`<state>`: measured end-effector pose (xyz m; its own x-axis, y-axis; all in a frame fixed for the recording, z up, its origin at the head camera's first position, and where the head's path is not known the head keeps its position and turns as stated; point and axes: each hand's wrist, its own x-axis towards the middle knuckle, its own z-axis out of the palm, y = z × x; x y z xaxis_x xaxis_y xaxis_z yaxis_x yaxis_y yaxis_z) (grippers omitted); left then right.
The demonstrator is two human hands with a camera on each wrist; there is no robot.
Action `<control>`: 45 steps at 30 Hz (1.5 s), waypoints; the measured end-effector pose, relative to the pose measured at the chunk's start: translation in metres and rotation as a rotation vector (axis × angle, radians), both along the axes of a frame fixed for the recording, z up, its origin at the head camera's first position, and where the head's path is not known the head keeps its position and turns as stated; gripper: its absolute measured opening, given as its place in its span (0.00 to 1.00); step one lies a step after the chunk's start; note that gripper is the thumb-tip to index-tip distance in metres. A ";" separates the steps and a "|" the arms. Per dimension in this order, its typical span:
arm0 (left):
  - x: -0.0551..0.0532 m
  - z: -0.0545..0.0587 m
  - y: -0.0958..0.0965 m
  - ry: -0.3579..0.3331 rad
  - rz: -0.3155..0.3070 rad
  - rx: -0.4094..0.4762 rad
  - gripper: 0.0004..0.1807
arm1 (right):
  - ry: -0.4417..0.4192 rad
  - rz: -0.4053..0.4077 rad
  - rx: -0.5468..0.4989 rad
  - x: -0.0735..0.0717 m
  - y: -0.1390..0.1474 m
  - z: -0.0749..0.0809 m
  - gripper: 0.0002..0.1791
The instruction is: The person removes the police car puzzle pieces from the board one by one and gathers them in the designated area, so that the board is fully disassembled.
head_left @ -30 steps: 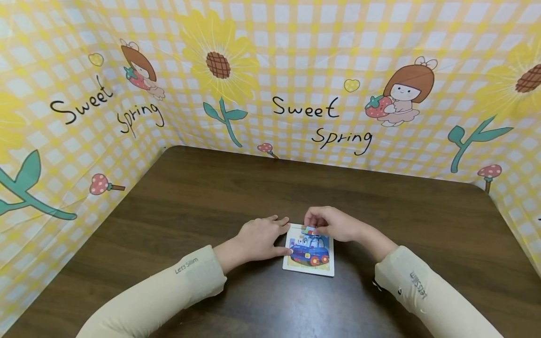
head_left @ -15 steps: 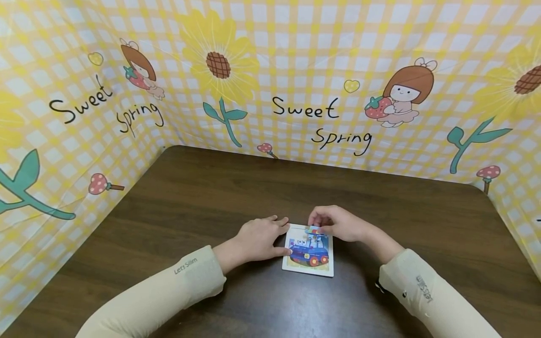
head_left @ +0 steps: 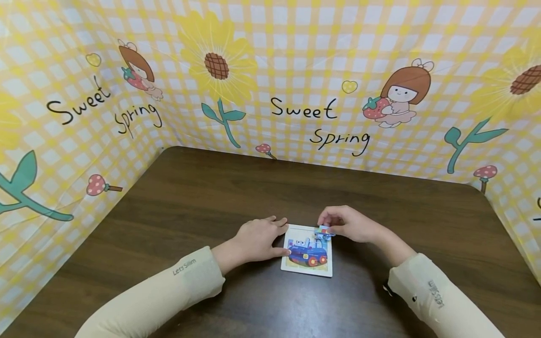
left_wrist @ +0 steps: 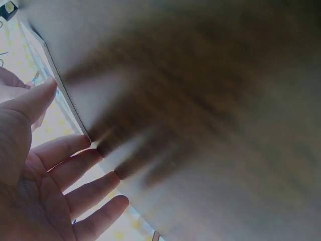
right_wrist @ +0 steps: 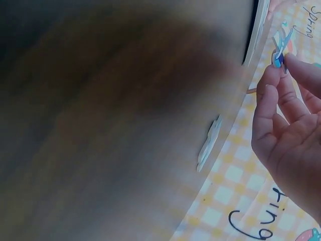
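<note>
A square jigsaw puzzle point(head_left: 305, 256) with a blue cartoon car lies in a white frame point(head_left: 305, 272) on the table. My left hand point(head_left: 258, 239) rests at its left side, fingers spread, with the thumb on the frame's edge and the fingertips by its upper left corner. My right hand point(head_left: 348, 224) pinches a small colourful puzzle piece point(head_left: 323, 231) between thumb and fingers over the upper right corner. In the right wrist view, that piece shows nearly edge-on at the fingertips. Another flat piece point(right_wrist: 209, 144) lies on the table near the right hand.
The dark wooden table point(head_left: 220, 188) has rounded far corners. A yellow checked cloth point(head_left: 296, 70) printed with flowers and lettering hangs round its back and sides.
My right hand has moved to the right with the puzzle piece, from the frame's top middle to its upper right corner, baring more of the picture. The left hand has stayed in place.
</note>
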<state>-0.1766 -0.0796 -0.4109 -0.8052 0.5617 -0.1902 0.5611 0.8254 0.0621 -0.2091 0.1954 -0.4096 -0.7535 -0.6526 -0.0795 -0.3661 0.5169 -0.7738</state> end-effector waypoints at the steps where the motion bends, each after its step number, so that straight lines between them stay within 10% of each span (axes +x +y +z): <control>1: 0.000 0.000 0.000 0.002 0.000 -0.001 0.39 | 0.002 -0.005 0.002 0.001 0.002 0.000 0.10; 45: 0.000 0.000 0.001 -0.006 -0.001 0.006 0.39 | 0.088 -0.189 0.018 0.015 0.115 0.004 0.09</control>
<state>-0.1768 -0.0787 -0.4109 -0.8032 0.5641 -0.1914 0.5620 0.8241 0.0708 -0.1942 0.3106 -0.4055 -0.8668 -0.4983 -0.0180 -0.3274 0.5960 -0.7332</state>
